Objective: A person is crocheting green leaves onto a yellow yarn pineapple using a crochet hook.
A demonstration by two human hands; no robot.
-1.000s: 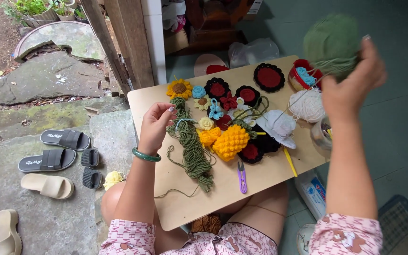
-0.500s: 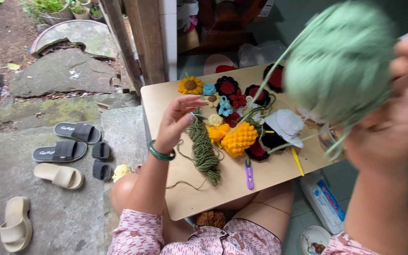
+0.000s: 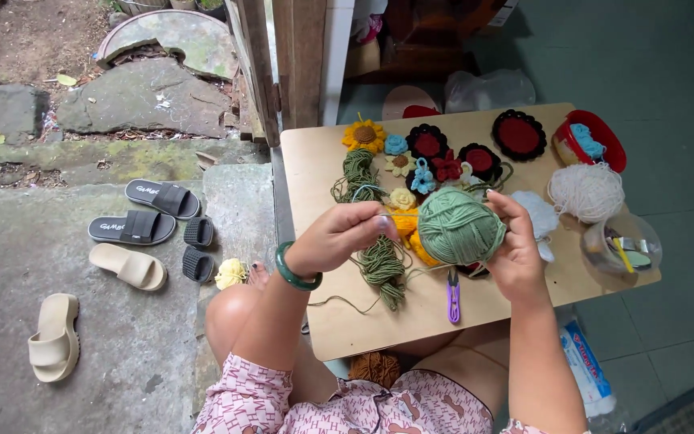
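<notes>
A ball of green yarn (image 3: 461,227) is held above the middle of the wooden worktop (image 3: 315,161), cupped from the right by the right hand (image 3: 516,249), whose fingers wrap its side so that it cannot roll. The left hand (image 3: 339,237), a green bangle (image 3: 295,273) at its wrist, is closed to a pinch on the strand that leaves the ball on its left side; held so, the strand runs short and taut between the two hands. Directly beneath them lie a loose hank of darker green yarn (image 3: 379,261), a yellow crocheted piece (image 3: 407,225) partly hidden by the ball, and purple-handled snips (image 3: 453,296) near the front edge. Farther back sit a crocheted sunflower (image 3: 365,135), small blue and cream flowers and red-and-black rounds (image 3: 518,135). To the right are a ball of white yarn (image 3: 586,191), a red bowl (image 3: 604,133) and a clear cup of small tools (image 3: 620,253). The crowded pieces leave little bare board under the hands. Sandals (image 3: 146,213) lie on the stone floor to the left.
</notes>
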